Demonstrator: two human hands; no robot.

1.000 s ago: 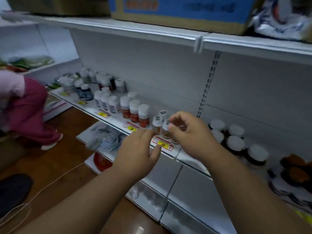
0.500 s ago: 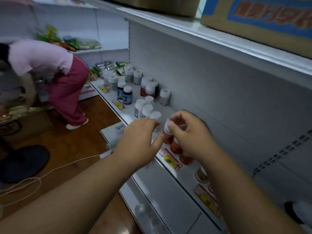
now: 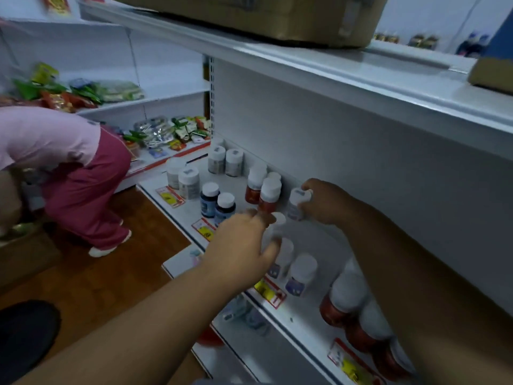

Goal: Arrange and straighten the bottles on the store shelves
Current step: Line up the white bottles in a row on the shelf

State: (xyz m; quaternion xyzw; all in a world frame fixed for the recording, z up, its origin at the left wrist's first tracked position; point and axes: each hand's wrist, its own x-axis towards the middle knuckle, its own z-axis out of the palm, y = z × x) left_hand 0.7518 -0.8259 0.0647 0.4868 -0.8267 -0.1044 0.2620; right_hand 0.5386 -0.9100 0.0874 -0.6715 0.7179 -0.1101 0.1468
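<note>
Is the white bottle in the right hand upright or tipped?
Upright. The white bottle stands cap-up on the shelf near the back panel, with the right hand gripping it.

Right hand [image 3: 323, 202] grips a white bottle [image 3: 296, 204] near the shelf's [image 3: 311, 240] back wall. Left hand [image 3: 238, 247] holds another white-capped bottle [image 3: 276, 227] just in front. Red jars [image 3: 265, 194] stand behind.

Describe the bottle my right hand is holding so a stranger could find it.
On the white middle shelf, pass the two red bottles by the back panel. Just right of them stands a white-capped pale bottle, the only one gripped by the right hand, set nearest the back wall.
</note>
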